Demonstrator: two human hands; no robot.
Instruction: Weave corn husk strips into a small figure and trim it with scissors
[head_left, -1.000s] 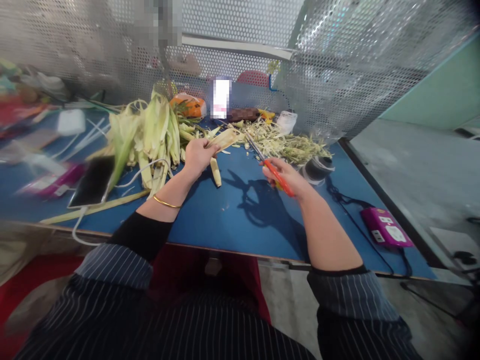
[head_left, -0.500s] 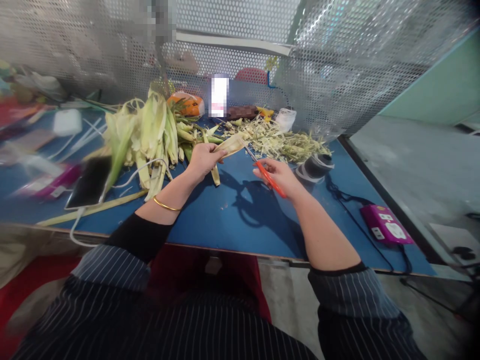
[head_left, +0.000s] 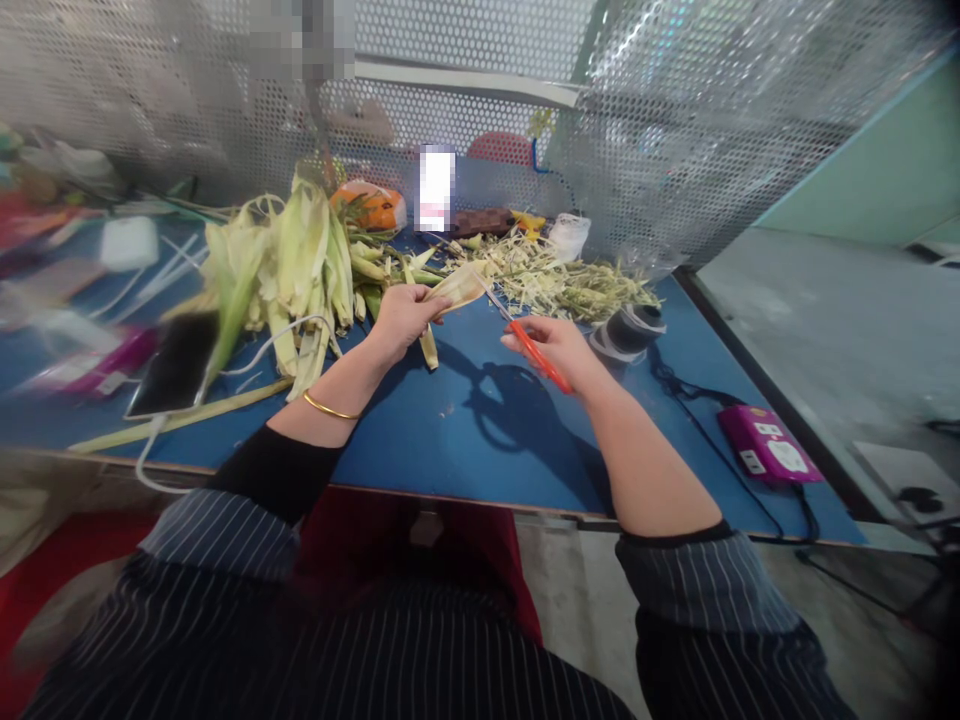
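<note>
My left hand (head_left: pixel 406 317) pinches a pale corn husk (head_left: pixel 463 288) above the blue table, its wide end pointing right. A narrow strip of husk hangs below the fingers. Closed around the red handles of a pair of scissors (head_left: pixel 538 357) is my right hand (head_left: pixel 559 345). The blades point up and left, with their tips at the husk's right end; I cannot tell whether they touch it. To the left of my left hand lies a big bundle of corn husks (head_left: pixel 300 250). Beyond both hands spreads a heap of husk trimmings (head_left: pixel 540 275).
A dark spool (head_left: pixel 627 332) stands beside my right wrist, and a purple power strip (head_left: pixel 769 443) lies farther right with its cord. At left is a phone (head_left: pixel 174 365) on a white cable. A lit screen (head_left: pixel 436 190) stands at the back before a perforated metal panel (head_left: pixel 480 110).
The whole view has shifted slightly. The husk's wide end shows a little more face-on and broader, and the scissors stay close to its edge. Both hands keep their hold.
</note>
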